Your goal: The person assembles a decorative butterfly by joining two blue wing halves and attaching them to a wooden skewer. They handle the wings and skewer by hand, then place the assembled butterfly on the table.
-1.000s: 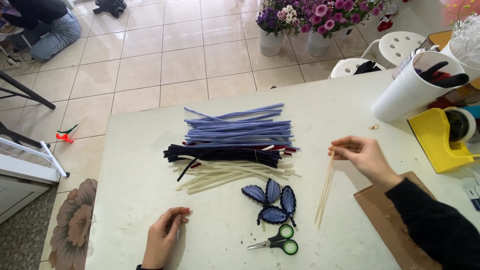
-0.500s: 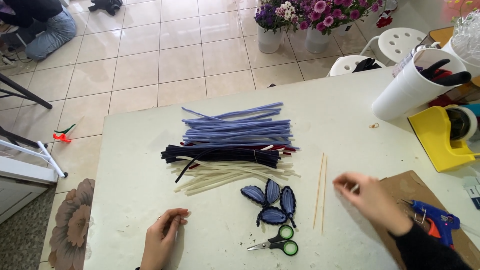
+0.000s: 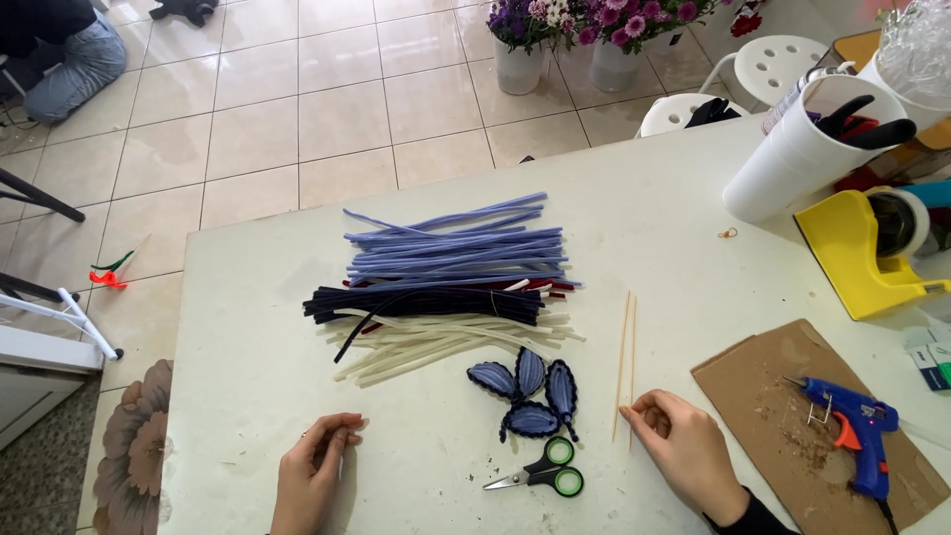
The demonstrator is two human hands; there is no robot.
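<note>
Head view: right hand (image 3: 688, 458) rested at the near ends of two thin wooden sticks (image 3: 624, 365) lying on the table (image 3: 248, 396), fingers curled, pinching nothing; left hand (image 3: 312, 468) loosely curled, empty; judged step: picking up a stick; next move calls for a fine fingertip pinch.

Bright, even daylight fills the view, leaving only soft, faint shadows under the hands and sticks on the white counter (image 3: 248, 327), a mild sheen on the floor tiles (image 3: 327, 99), sharp focus throughout, and slight wide-angle bending toward the edges.
</note>
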